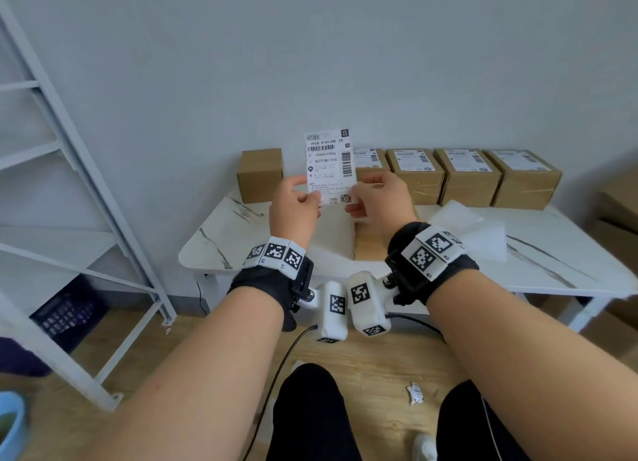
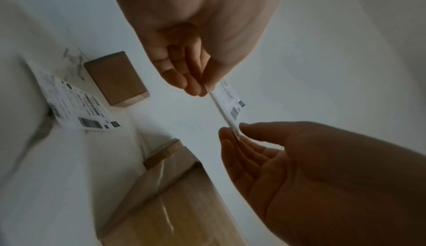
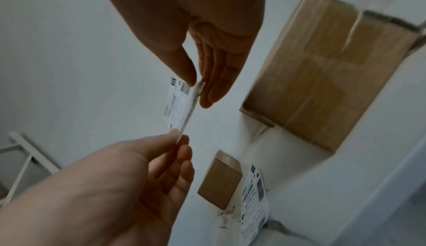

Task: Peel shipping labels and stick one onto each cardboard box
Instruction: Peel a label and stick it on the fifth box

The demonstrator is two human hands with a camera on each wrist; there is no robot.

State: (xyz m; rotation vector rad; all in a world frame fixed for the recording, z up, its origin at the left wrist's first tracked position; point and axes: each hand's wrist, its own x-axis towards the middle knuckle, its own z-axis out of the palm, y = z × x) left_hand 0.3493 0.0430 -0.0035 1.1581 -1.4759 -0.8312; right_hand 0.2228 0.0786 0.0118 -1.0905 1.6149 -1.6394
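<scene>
tabletop [image 1: 569, 253], white with marbled veining, carrying a back row of cardboard boxes along the wall. four boxes to the right in the row, e.g. the labelled box [image 1: 464, 177], already bear labels on their top faces; the bare box [image 1: 260, 174] at the left end of the row shows no label. a further box [image 1: 366, 246] lies nearer the person, mostly hidden behind the right hand; whether it is labelled cannot be told. a sheet of labels [image 2: 76, 100] lies flat on the tabletop beside the bare box.

shipping label [image 1: 331, 165], held upright in the air above the tabletop, printed side toward the person, clear of every box. left hand [image 1: 297, 208]: thumb and fingers [image 2: 191, 84] pinch the lower left corner. right hand [image 1: 383, 201]: thumb and fingers [image 3: 214, 89] pinch the lower right corner, the remaining fingers loosely extended.

step in hand, by judgement: separating the label from its backing at the lower edge; whether the layers have parted cannot be told. next move calls for a peel that keeps the adhesive side from folding on itself, then carrying the label to the bare box and laying it flat on the top face.
</scene>
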